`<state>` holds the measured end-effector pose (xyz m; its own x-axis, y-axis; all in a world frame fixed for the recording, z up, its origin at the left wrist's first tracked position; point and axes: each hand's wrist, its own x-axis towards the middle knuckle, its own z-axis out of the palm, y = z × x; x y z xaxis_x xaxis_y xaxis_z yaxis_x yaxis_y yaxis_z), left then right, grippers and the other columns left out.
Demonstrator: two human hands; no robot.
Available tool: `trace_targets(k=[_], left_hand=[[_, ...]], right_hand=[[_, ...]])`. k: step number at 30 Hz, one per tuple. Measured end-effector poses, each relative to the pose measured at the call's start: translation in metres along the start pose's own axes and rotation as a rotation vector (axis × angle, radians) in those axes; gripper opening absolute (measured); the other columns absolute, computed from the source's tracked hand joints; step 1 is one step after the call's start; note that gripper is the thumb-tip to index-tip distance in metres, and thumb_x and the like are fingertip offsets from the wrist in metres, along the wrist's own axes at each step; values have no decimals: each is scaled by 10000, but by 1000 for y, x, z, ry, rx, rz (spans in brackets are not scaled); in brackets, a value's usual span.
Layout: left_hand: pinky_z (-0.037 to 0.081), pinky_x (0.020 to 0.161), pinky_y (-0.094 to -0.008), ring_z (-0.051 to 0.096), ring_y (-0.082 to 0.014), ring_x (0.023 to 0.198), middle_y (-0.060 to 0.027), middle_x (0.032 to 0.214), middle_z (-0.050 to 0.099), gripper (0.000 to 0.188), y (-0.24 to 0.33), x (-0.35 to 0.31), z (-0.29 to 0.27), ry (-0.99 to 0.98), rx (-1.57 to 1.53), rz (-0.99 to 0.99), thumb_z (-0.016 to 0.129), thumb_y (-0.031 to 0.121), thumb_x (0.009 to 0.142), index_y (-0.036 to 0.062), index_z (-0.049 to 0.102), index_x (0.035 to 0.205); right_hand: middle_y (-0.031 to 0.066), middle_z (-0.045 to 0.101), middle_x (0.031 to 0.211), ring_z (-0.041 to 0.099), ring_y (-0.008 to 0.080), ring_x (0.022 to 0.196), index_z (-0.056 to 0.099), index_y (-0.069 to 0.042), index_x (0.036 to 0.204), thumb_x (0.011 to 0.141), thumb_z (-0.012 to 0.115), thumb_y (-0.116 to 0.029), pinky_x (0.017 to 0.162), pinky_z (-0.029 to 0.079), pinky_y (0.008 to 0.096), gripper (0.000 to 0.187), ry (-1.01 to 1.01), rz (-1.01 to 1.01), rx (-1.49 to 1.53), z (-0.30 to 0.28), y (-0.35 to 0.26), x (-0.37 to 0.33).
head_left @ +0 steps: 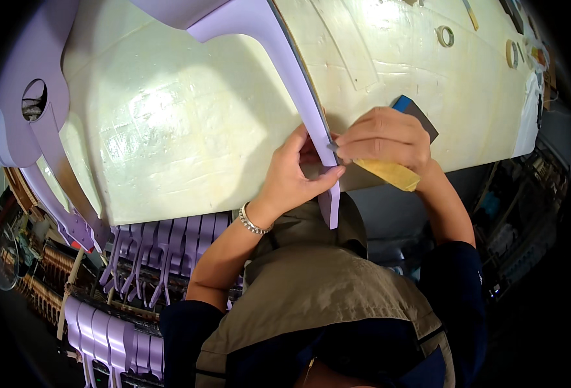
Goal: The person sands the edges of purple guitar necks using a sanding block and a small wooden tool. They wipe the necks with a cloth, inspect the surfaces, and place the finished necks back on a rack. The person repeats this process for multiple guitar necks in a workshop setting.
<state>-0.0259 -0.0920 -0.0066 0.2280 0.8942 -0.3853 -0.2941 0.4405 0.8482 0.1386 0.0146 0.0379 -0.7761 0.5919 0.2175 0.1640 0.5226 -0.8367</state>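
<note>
Head cam: L hand [284, 173] grips purple guitar neck [293, 81], its end poking past nr edge of tbl [162, 168]; R hand [389, 139] pinches small grey pc [333, 147] at neck's side, yellow sheet [392, 173] under palm, dark pad [422, 118] just beyond.

The table [169, 184] was lit brightly, apparently from above, and its glossy surface was washed by white glare at left and along the top. A soft shadow was cast left of the neck [295, 84]. The shelves [515, 216] at right were sunk in dimness — fine detail was lost — while edges were bowed and corners blackened.
</note>
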Motion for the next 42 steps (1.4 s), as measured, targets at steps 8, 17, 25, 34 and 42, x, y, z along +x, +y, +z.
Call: trace_targets(k=[8,17,25,34,42], left_hand=[[466,857,-294,560,-157,964,-84,1077,527,851,0,-1,4,16,68,67,670,-33,687,31,212,1402],[508,781,-296,621,-160,861,-78,1025,580,582,0,1,5,64,23,53,687,-9,651,19,420,1167],[490,823,-302,581,-182,944,-113,1096,518,873,-4,-1,-2,-42,53,57,675,-28,699,25,171,1409],[491,796,-282,619,-211,943,-127,1075,587,590,42,46,-32,136,27,72,640,101,825,-37,336,1312],[439,571,-240,536,-77,635,-37,725,625,285,58,78,-43,315,-27,175,668,284,811,5,612,831]], right_hand=[[71,627,812,595,237,700,645,-22,813,615,655,-67,594,491,296,203,29,17,-23,2,-7,-2],[75,629,826,606,241,721,653,-25,826,616,660,-70,613,498,306,215,-36,73,29,1,-12,-20],[75,635,790,610,217,700,657,-32,850,691,673,-51,619,494,289,161,10,193,173,2,-12,-32],[83,606,706,569,126,625,389,2,1282,868,564,-162,586,468,244,479,443,1136,228,-22,-1,-11],[170,483,1186,527,205,945,284,-47,1381,788,625,-118,799,452,295,688,341,512,-13,83,-42,-14]])
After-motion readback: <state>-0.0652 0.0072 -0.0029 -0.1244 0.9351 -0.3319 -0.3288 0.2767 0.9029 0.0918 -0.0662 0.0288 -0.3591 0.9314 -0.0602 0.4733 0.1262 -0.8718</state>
